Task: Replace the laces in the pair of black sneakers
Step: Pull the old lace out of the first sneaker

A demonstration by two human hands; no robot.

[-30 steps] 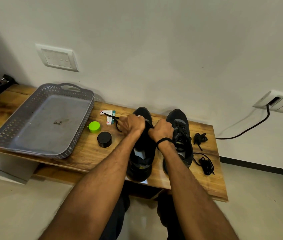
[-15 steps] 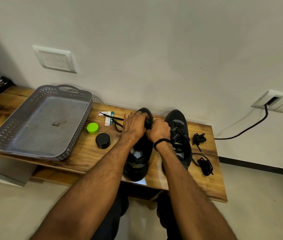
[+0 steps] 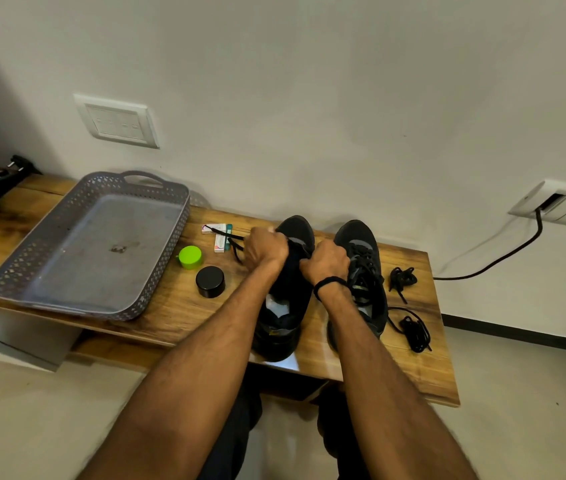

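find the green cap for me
In the head view, the green cap sits on the bench left of centre, right beside the tray and just behind the black jar.

Left hand [image 3: 266, 249], right hand [image 3: 326, 261] parted slightly along lace [image 3: 229, 237].

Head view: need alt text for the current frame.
The left hand and right hand grip a black lace at the left sneaker on a wooden bench; the right sneaker beside it is laced. Loose black laces lie right of the pair; a grey tray, green lid and black jar sit to the left.
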